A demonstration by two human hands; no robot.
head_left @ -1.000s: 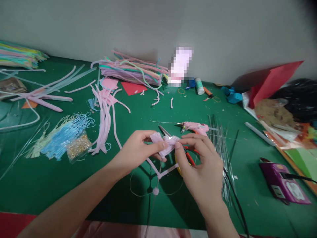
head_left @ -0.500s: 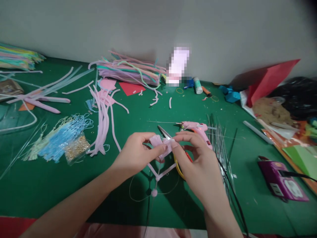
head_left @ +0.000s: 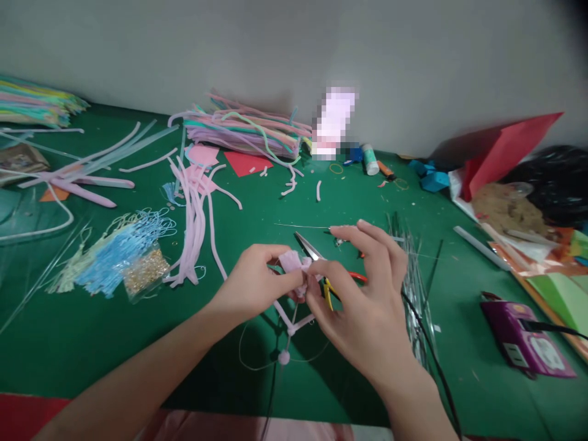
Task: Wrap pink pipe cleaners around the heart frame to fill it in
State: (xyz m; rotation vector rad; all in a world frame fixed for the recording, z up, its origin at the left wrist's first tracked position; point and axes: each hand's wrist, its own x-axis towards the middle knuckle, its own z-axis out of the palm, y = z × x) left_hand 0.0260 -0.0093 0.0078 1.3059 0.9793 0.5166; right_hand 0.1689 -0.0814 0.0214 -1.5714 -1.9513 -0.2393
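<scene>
Between thumb and fingers, my left hand (head_left: 257, 282) pinches a light purple pipe-cleaner craft piece (head_left: 290, 262). My right hand (head_left: 362, 288) pinches the right side of the same piece with thumb and index finger, its other fingers raised and spread. Below hang a V-shaped purple pipe-cleaner part (head_left: 291, 329), a small purple ball (head_left: 284, 357) and a loop of thin wire. Scissors (head_left: 309, 246) with red and yellow handles lie open behind and under my right hand. A pink glue gun is almost wholly hidden behind that hand.
Blue tassels (head_left: 117, 254), a bag of gold beads (head_left: 146, 272) and purple pipe cleaners (head_left: 192, 239) lie left. A pipe-cleaner bundle (head_left: 248, 131) is at the back. Thin metal wires (head_left: 416, 306), a black cord (head_left: 432, 358) and a purple power block (head_left: 528, 337) lie right.
My right hand has shifted slightly left, closer to my left fingers, and its outer fingers have lifted and spread over the glue gun. My left hand keeps its pinch almost in place.
</scene>
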